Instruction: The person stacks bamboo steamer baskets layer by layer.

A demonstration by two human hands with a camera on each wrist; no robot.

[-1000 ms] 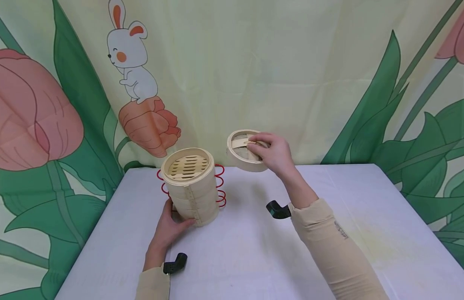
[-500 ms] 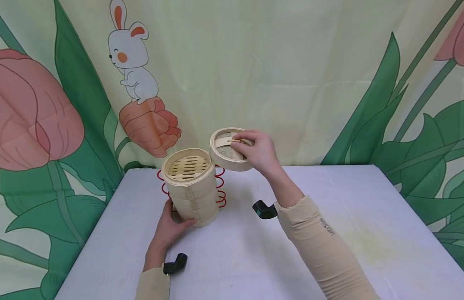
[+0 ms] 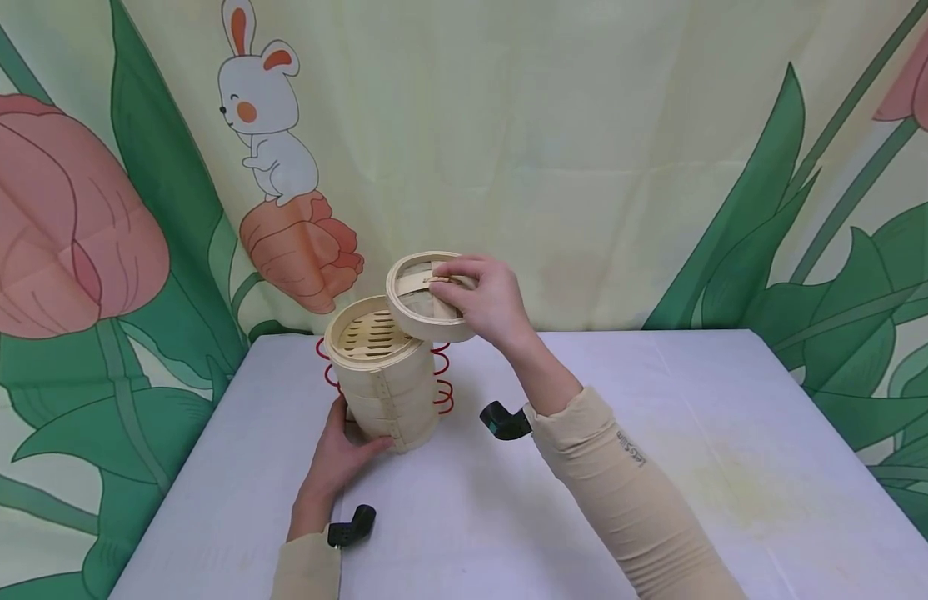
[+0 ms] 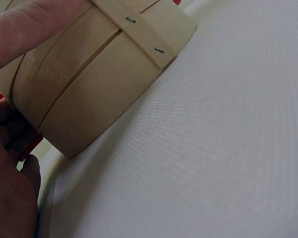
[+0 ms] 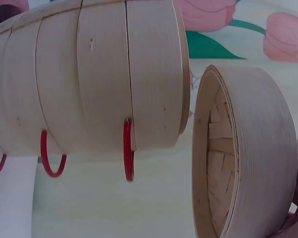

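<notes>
A stack of bamboo steamer baskets point(image 3: 392, 396) stands on the table left of centre in the head view, its slatted top tier uncovered in part. Red loops stick out from both its sides. My left hand point(image 3: 338, 457) grips the stack low down, thumb in front and fingers round the left side. With thumb and fingers my right hand point(image 3: 488, 302) pinches the handle of the round steamer lid point(image 3: 422, 323). Slightly tilted, the lid hangs over the stack's right rim; the right wrist view shows a gap between the lid point(image 5: 265, 134) and the stack point(image 5: 104, 74).
A white cloth covers the table point(image 3: 704, 433). Behind it hangs a curtain point(image 3: 584, 167) printed with tulips, leaves and a rabbit. Black wrist cameras point(image 3: 503, 421) sit near both sleeves.
My right hand has carried the lid leftward, from well right of the stack to partly above its right rim. The left hand and the stack have stayed in place.
</notes>
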